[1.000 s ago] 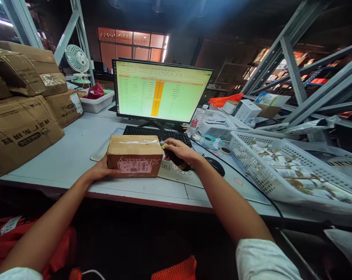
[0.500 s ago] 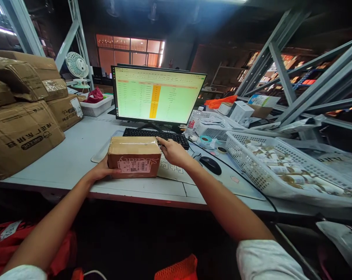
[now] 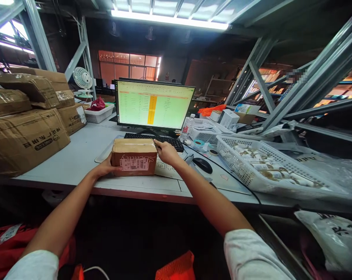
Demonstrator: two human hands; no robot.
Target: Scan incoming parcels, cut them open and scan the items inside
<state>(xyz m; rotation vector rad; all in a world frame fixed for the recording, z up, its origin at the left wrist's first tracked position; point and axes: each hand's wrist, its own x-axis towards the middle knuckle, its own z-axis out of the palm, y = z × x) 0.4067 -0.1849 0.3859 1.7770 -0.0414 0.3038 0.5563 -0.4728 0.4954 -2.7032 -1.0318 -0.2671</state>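
A small brown cardboard box (image 3: 135,149) sits near the front of the white table, tape along its top and a printed label (image 3: 136,163) on its front. My left hand (image 3: 105,166) grips its left side, with the thumb on the front face. At the box's top right corner is my right hand (image 3: 167,152), fingers closed and index finger pointing along the edge. A small dark bit shows at that fingertip; what it is, I cannot make out. Behind the box lies a black keyboard (image 3: 176,144), partly covered by the box and hand.
A monitor (image 3: 155,105) stands behind the keyboard. Large cartons (image 3: 27,140) are stacked at left. To the right are a black mouse (image 3: 202,165), a water bottle (image 3: 187,128), tape rolls (image 3: 198,143) and a white basket (image 3: 237,163) of small bottles. Metal rack beams slant along the right.
My view has tilted upward and shifted, showing more of the ceiling light. Both hands stay at the box, with the right one still at its top right corner.
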